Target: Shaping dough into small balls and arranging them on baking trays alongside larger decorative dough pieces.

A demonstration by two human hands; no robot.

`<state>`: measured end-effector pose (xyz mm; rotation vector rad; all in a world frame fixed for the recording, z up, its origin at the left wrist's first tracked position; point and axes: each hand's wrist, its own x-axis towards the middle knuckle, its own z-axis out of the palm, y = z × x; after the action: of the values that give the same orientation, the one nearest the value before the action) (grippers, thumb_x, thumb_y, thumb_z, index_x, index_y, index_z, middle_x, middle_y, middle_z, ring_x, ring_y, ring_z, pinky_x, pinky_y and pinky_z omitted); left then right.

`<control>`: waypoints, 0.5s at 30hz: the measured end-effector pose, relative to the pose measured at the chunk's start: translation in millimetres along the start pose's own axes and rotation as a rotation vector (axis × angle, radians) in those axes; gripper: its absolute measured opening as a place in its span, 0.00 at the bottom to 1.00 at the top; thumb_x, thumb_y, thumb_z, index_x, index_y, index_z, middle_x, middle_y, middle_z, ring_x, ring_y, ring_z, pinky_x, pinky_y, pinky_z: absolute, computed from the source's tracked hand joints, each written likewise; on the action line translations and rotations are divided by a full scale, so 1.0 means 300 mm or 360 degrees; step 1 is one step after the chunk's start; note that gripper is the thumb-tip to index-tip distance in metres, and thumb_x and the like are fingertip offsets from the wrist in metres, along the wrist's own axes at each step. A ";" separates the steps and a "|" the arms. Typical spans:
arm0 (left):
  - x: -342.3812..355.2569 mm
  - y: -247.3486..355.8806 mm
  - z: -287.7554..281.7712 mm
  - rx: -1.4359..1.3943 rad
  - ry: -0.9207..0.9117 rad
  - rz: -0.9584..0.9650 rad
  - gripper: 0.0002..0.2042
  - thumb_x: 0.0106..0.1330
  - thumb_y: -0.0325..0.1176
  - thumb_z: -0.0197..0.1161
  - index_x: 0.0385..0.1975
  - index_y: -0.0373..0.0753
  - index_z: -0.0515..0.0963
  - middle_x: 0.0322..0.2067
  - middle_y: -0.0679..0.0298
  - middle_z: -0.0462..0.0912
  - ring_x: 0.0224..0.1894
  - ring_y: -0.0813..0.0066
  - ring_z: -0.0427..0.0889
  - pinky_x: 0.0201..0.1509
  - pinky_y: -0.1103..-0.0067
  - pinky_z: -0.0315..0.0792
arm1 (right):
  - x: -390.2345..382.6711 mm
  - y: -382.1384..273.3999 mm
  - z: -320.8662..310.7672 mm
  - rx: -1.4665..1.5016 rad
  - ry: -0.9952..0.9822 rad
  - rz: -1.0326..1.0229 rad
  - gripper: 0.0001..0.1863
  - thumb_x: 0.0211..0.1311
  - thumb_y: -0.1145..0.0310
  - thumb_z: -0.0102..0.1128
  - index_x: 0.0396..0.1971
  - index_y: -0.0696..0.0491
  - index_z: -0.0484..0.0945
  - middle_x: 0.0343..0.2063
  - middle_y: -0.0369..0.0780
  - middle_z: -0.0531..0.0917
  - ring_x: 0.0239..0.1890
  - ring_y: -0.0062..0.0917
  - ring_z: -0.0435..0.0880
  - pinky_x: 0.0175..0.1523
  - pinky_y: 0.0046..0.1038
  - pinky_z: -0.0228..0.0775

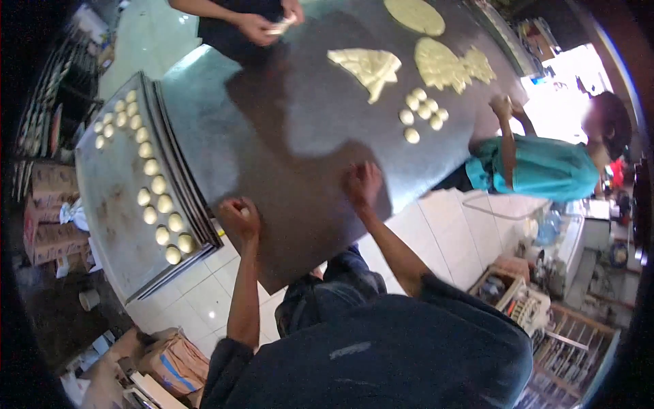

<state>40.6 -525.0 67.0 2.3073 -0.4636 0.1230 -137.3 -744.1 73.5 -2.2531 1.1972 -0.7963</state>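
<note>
My left hand (240, 219) is curled closed at the table's near left edge, close to the tray. A small pale bit of dough shows between its fingers. Lower over the dark metal table (306, 235), my right hand (363, 183) has its fingers bent inward and a little blurred; whatever lies under them is hidden. Round dough balls (159, 184) sit in uneven rows on the metal baking tray (112, 198) to my left. A cluster of dough balls (424, 108) rests farther off on the table's right side.
Flattened dough sheets (439, 66) and a folded dough piece (368, 67) lie at the far right. Across the table, a person's hands (269, 27) hold a dough strip. A co-worker in a teal shirt (552, 167) stands at the right edge. Cardboard boxes (54, 211) stand left.
</note>
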 end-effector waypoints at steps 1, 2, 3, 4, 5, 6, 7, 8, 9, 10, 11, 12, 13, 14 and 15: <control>-0.025 -0.014 0.004 0.0028 -0.0116 0.0021 0.09 0.69 0.33 0.60 0.35 0.34 0.72 0.36 0.48 0.75 0.43 0.47 0.75 0.48 0.59 0.69 | 0.004 0.011 0.003 0.0312 0.0087 0.0049 0.12 0.62 0.76 0.59 0.45 0.52 0.79 0.45 0.42 0.82 0.48 0.39 0.78 0.53 0.45 0.70; -0.045 -0.015 0.009 0.0035 -0.0172 0.0127 0.09 0.69 0.33 0.60 0.35 0.33 0.72 0.36 0.48 0.75 0.43 0.48 0.75 0.48 0.60 0.69 | -0.032 0.026 0.032 0.0062 0.0327 -0.0176 0.08 0.60 0.69 0.64 0.39 0.51 0.81 0.43 0.41 0.82 0.48 0.40 0.78 0.53 0.47 0.68; -0.043 -0.023 0.021 0.0032 -0.0247 0.0285 0.09 0.69 0.33 0.60 0.35 0.33 0.72 0.36 0.48 0.74 0.43 0.49 0.75 0.48 0.60 0.69 | -0.036 0.055 0.028 -0.0075 0.0282 -0.0402 0.08 0.59 0.66 0.66 0.37 0.51 0.81 0.42 0.42 0.82 0.49 0.40 0.77 0.54 0.48 0.67; -0.071 -0.072 0.032 0.0286 -0.0109 0.0853 0.10 0.67 0.33 0.62 0.33 0.34 0.71 0.35 0.50 0.74 0.42 0.51 0.76 0.47 0.61 0.69 | -0.052 0.068 0.036 -0.0104 0.0366 -0.0487 0.10 0.58 0.63 0.68 0.35 0.51 0.82 0.41 0.42 0.82 0.50 0.41 0.77 0.54 0.49 0.67; -0.058 -0.075 0.018 0.0193 -0.0149 0.0676 0.10 0.67 0.34 0.62 0.33 0.34 0.71 0.34 0.51 0.74 0.41 0.51 0.76 0.47 0.61 0.69 | -0.057 0.087 0.012 -0.0034 0.0095 -0.0476 0.10 0.59 0.62 0.68 0.36 0.51 0.82 0.42 0.42 0.82 0.51 0.41 0.76 0.55 0.49 0.67; -0.050 -0.070 0.000 0.0120 -0.0233 0.0521 0.10 0.66 0.34 0.63 0.33 0.34 0.71 0.34 0.52 0.74 0.41 0.52 0.76 0.47 0.61 0.69 | -0.059 0.093 0.014 0.0081 -0.0119 -0.0552 0.11 0.60 0.62 0.67 0.37 0.52 0.82 0.42 0.43 0.81 0.53 0.42 0.76 0.56 0.49 0.67; -0.035 -0.054 0.000 0.0107 -0.0406 0.0291 0.10 0.66 0.34 0.63 0.33 0.34 0.72 0.34 0.53 0.74 0.41 0.52 0.76 0.47 0.61 0.69 | -0.057 0.104 0.010 -0.0067 -0.0176 -0.0324 0.10 0.60 0.65 0.66 0.38 0.52 0.81 0.42 0.42 0.81 0.52 0.42 0.77 0.57 0.47 0.67; -0.017 -0.039 0.001 0.0058 -0.0267 0.0249 0.11 0.66 0.35 0.64 0.33 0.35 0.72 0.33 0.53 0.75 0.40 0.53 0.76 0.47 0.62 0.69 | -0.042 0.109 0.024 -0.0179 -0.0112 -0.0173 0.09 0.60 0.67 0.66 0.39 0.52 0.79 0.41 0.42 0.81 0.50 0.41 0.77 0.58 0.45 0.67; -0.010 -0.022 0.006 0.0051 -0.0072 0.0083 0.11 0.65 0.35 0.64 0.33 0.35 0.72 0.33 0.54 0.75 0.39 0.54 0.76 0.47 0.62 0.69 | -0.051 0.122 0.017 -0.0284 0.0007 0.0004 0.09 0.60 0.70 0.65 0.40 0.51 0.78 0.40 0.41 0.81 0.49 0.41 0.78 0.58 0.43 0.67; -0.004 -0.009 0.019 0.0012 -0.0086 0.0046 0.11 0.65 0.35 0.64 0.33 0.35 0.72 0.33 0.54 0.75 0.39 0.54 0.76 0.47 0.63 0.69 | -0.039 0.121 0.044 -0.0143 0.0255 0.0275 0.11 0.61 0.67 0.66 0.41 0.52 0.77 0.39 0.42 0.81 0.48 0.43 0.78 0.58 0.42 0.67; -0.016 -0.001 0.021 -0.0025 0.0024 -0.0022 0.11 0.65 0.36 0.65 0.33 0.35 0.72 0.33 0.54 0.75 0.39 0.54 0.76 0.46 0.64 0.69 | -0.066 0.131 0.038 -0.0163 0.0322 -0.0012 0.10 0.61 0.67 0.66 0.40 0.53 0.78 0.38 0.42 0.81 0.48 0.43 0.78 0.57 0.42 0.68; -0.023 0.001 0.025 -0.0087 0.0079 0.0024 0.12 0.65 0.36 0.65 0.33 0.36 0.72 0.32 0.54 0.74 0.39 0.55 0.76 0.46 0.65 0.69 | -0.067 0.129 0.058 -0.0153 0.0454 -0.0287 0.10 0.61 0.67 0.65 0.40 0.53 0.78 0.37 0.43 0.81 0.48 0.44 0.77 0.57 0.42 0.68; -0.043 -0.008 0.013 -0.0067 0.0049 0.0144 0.12 0.66 0.37 0.66 0.34 0.36 0.72 0.32 0.55 0.75 0.39 0.55 0.76 0.46 0.65 0.69 | -0.084 0.126 0.033 -0.0128 0.0145 -0.0330 0.10 0.61 0.66 0.66 0.39 0.54 0.79 0.38 0.44 0.82 0.48 0.43 0.78 0.55 0.42 0.70; -0.065 -0.017 0.005 -0.0076 -0.0025 0.0367 0.13 0.66 0.38 0.66 0.34 0.36 0.72 0.32 0.55 0.75 0.38 0.56 0.75 0.45 0.66 0.69 | -0.078 0.108 0.035 -0.0035 -0.0105 -0.0255 0.11 0.61 0.66 0.66 0.39 0.55 0.79 0.40 0.46 0.82 0.48 0.43 0.78 0.54 0.42 0.71; -0.074 -0.033 -0.013 -0.0080 -0.0108 0.0702 0.14 0.66 0.39 0.67 0.34 0.36 0.71 0.32 0.55 0.75 0.38 0.57 0.75 0.45 0.66 0.69 | -0.080 0.120 0.011 -0.0079 -0.0374 -0.0224 0.13 0.61 0.63 0.66 0.40 0.54 0.79 0.41 0.46 0.81 0.47 0.45 0.78 0.56 0.47 0.69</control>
<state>23.9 -509.5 58.0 2.1314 -0.9945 0.2446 -166.8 -741.7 41.5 -2.4142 0.9684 -0.5378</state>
